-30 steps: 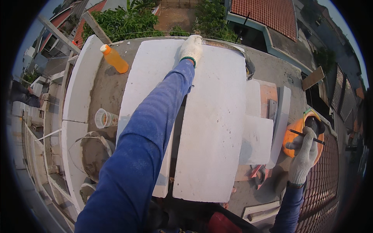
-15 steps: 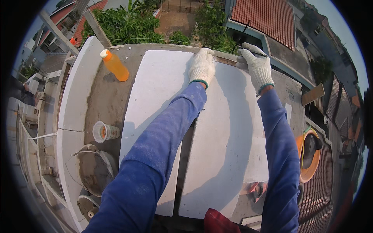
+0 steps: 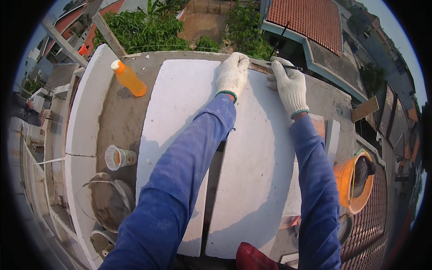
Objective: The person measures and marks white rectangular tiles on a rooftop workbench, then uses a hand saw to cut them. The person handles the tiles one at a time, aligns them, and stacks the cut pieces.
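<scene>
At the far end of the right-hand white slab (image 3: 254, 162): left hand (image 3: 232, 74), in cream knit glove; rested near the left corner, fingers folded down; anything gripped beneath, could not tell. To the right, just past a narrow brown strip (image 3: 258, 68): right hand (image 3: 290, 87), likewise gloved; pinched a dark pencil (image 3: 293, 68) between thumb and fingers; contact with slab, could not tell. Pencil: lay roughly crosswise, left to right, by the slab's far right corner. Slab: ran lengthwise away from the body, roughly square to the pencil's axis; from the right hand, lay leftward and bodyward. Alongside, left: second white slab (image 3: 173, 103), roughly parallel, parted by a dark gap (image 3: 211, 180). Farther left: orange bottle (image 3: 131, 79), clear plastic cup (image 3: 120, 157), mortar-smeared bucket (image 3: 108, 200). Well right: orange tub (image 3: 343, 176).
</scene>
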A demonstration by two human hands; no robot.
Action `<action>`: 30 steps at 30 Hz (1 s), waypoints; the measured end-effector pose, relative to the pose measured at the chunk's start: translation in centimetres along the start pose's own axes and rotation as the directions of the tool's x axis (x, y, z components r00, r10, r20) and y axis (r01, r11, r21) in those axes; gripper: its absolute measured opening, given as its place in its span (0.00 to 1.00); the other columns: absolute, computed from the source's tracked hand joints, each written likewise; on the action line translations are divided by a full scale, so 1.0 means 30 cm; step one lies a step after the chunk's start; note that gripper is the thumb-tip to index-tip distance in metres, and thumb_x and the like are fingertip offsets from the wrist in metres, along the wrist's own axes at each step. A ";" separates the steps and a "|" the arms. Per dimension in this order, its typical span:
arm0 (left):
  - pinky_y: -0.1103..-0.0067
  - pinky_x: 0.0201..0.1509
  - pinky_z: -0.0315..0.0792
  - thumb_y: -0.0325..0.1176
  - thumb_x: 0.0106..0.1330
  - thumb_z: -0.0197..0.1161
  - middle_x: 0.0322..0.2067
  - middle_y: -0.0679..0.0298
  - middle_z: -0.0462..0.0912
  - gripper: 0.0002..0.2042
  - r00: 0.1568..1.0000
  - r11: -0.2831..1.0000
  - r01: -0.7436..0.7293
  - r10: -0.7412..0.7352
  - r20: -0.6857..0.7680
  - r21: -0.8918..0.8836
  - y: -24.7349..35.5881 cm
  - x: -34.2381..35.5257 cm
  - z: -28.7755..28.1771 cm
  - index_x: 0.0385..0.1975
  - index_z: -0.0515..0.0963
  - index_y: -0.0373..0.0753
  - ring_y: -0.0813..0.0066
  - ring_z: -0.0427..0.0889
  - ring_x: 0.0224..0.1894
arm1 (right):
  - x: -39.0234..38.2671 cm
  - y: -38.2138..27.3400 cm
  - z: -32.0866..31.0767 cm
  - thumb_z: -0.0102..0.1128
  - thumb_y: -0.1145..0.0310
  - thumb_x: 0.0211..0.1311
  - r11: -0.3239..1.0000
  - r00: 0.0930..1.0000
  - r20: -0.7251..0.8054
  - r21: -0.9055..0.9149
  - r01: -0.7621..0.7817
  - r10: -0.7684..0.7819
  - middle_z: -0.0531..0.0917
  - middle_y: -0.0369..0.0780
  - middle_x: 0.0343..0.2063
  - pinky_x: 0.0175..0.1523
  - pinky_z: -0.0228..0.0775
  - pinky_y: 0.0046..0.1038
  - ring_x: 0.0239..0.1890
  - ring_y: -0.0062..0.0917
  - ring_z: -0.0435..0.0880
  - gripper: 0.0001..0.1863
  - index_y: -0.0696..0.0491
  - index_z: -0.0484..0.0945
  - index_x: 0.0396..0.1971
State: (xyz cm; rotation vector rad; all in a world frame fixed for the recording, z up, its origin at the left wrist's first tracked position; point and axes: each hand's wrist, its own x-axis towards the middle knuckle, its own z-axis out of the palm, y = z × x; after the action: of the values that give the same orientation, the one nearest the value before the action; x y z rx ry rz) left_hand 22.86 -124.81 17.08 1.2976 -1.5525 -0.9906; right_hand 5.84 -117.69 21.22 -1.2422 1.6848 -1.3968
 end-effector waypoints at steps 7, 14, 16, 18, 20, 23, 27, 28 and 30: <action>0.61 0.60 0.81 0.45 0.78 0.66 0.48 0.52 0.93 0.14 0.993 0.998 -0.051 0.054 -0.101 0.033 -0.038 0.024 0.019 0.50 0.89 0.43 0.48 0.90 0.54 | 0.003 0.079 -0.096 0.66 0.58 0.83 0.885 0.890 -0.270 -0.395 0.246 -0.367 0.94 0.44 0.47 0.51 0.88 0.33 0.48 0.32 0.96 0.19 0.52 0.86 0.64; 0.63 0.60 0.81 0.45 0.78 0.67 0.49 0.54 0.93 0.13 0.991 0.996 -0.032 0.042 -0.124 0.078 -0.020 0.018 0.003 0.50 0.89 0.44 0.50 0.90 0.54 | -0.073 0.269 -0.294 0.65 0.51 0.83 0.872 0.992 -0.045 -0.483 0.084 -0.120 0.92 0.41 0.50 0.51 0.82 0.33 0.42 0.27 0.90 0.24 0.55 0.85 0.64; 0.64 0.59 0.81 0.44 0.78 0.67 0.48 0.55 0.94 0.13 0.994 0.999 -0.011 0.014 -0.106 0.031 -0.028 0.015 -0.009 0.51 0.89 0.44 0.53 0.91 0.53 | -0.069 0.271 -0.293 0.64 0.50 0.85 0.935 1.000 -0.007 -0.355 0.008 -0.011 0.92 0.41 0.47 0.48 0.80 0.34 0.38 0.26 0.87 0.24 0.55 0.85 0.64; 0.64 0.59 0.81 0.44 0.78 0.67 0.48 0.56 0.94 0.13 0.997 1.000 -0.005 0.004 -0.078 -0.015 -0.029 0.018 0.017 0.52 0.89 0.44 0.55 0.91 0.53 | -0.040 0.347 -0.329 0.62 0.50 0.86 0.944 0.997 -0.035 -0.326 0.053 -0.068 0.91 0.38 0.43 0.46 0.79 0.34 0.36 0.25 0.84 0.23 0.55 0.86 0.61; 0.65 0.59 0.81 0.43 0.78 0.68 0.48 0.57 0.94 0.13 0.997 1.000 -0.004 0.002 -0.076 -0.022 -0.031 0.022 0.008 0.52 0.89 0.44 0.58 0.92 0.52 | -0.008 0.366 -0.316 0.60 0.50 0.87 0.907 0.976 -0.074 -0.390 0.161 -0.205 0.89 0.36 0.38 0.44 0.77 0.32 0.35 0.22 0.83 0.22 0.55 0.87 0.57; 0.65 0.58 0.82 0.43 0.78 0.68 0.47 0.57 0.94 0.13 0.996 0.995 0.044 -0.050 -0.073 -0.088 -0.018 0.003 0.015 0.52 0.89 0.43 0.58 0.92 0.51 | 0.029 0.363 -0.296 0.58 0.49 0.88 0.821 0.921 -0.109 -0.500 0.275 -0.375 0.84 0.33 0.32 0.42 0.74 0.29 0.34 0.19 0.80 0.23 0.56 0.87 0.50; 0.71 0.59 0.79 0.47 0.81 0.65 0.46 0.65 0.93 0.16 0.998 0.999 0.020 -0.022 -0.064 -0.026 -0.053 0.017 0.005 0.57 0.89 0.45 0.72 0.87 0.49 | 0.087 0.343 -0.316 0.58 0.49 0.88 0.914 0.989 -0.007 -0.384 0.131 -0.144 0.86 0.36 0.34 0.49 0.76 0.30 0.39 0.20 0.81 0.23 0.56 0.87 0.49; 0.70 0.60 0.79 0.48 0.81 0.65 0.47 0.64 0.93 0.17 0.998 0.999 0.020 -0.022 -0.064 -0.033 -0.057 0.019 0.010 0.57 0.89 0.45 0.70 0.88 0.50 | 0.098 0.341 -0.329 0.58 0.50 0.87 0.918 0.997 0.036 -0.389 0.078 -0.069 0.88 0.38 0.36 0.53 0.77 0.30 0.41 0.21 0.83 0.22 0.56 0.87 0.51; 0.65 0.62 0.79 0.49 0.80 0.65 0.50 0.60 0.93 0.18 0.993 1.000 -0.023 0.022 -0.119 -0.003 -0.058 0.029 0.027 0.57 0.89 0.44 0.61 0.89 0.54 | 0.104 0.348 -0.344 0.58 0.50 0.88 0.931 0.998 0.017 -0.358 0.065 -0.063 0.88 0.39 0.37 0.55 0.76 0.29 0.43 0.21 0.82 0.23 0.57 0.87 0.51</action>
State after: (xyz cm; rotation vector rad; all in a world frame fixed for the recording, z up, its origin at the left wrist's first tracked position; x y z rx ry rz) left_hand 22.55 -125.89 15.28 1.3094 -1.4708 -0.8859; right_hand -7.33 -116.59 14.13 -1.5081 1.9735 -1.1502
